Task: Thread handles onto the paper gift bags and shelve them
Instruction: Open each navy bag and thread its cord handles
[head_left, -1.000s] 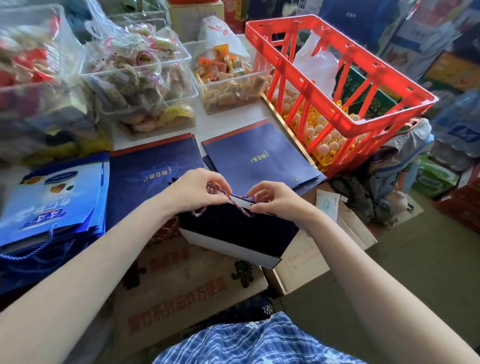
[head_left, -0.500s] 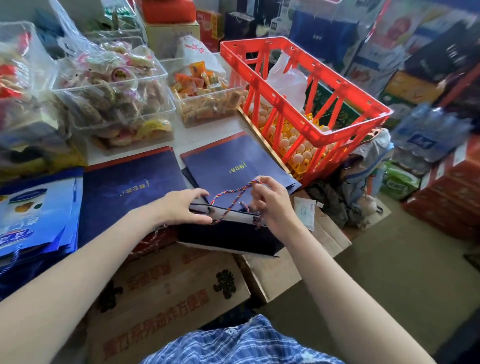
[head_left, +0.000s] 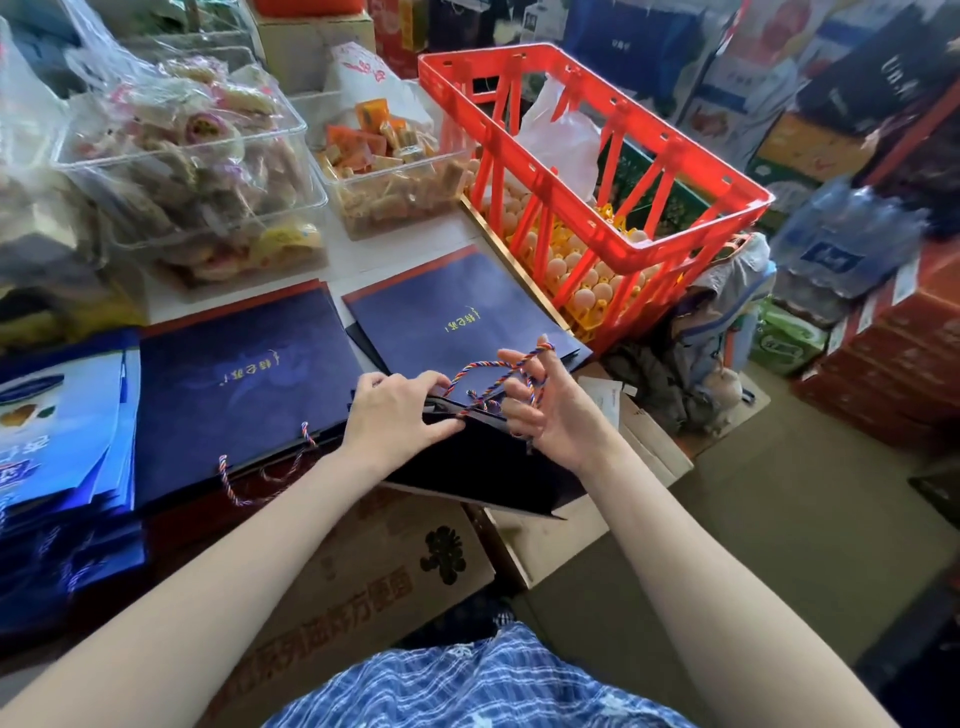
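A dark navy paper gift bag (head_left: 483, 467) lies flat over the edge of the cardboard boxes in front of me. My left hand (head_left: 400, 410) pinches its top edge. My right hand (head_left: 550, 405) holds a red, white and blue twisted cord handle (head_left: 493, 369), looped over its raised fingers and running down to the bag's top. Two flat stacks of navy bags lie on the table behind: a left stack (head_left: 239, 384) with cords hanging from its near edge, and a right stack (head_left: 457, 322).
Light blue printed bags (head_left: 57, 431) are piled at the left. Clear bins of wrapped snacks (head_left: 208, 171) stand at the back. A red crate (head_left: 587, 171) over trays of eggs sits to the right. Cardboard boxes (head_left: 374, 571) lie below my hands; stacked goods fill the right.
My right hand has lifted and spread its fingers, drawing the cord up into a longer loop. My left hand has stayed pinching the bag's top edge. The camera tilted slightly.
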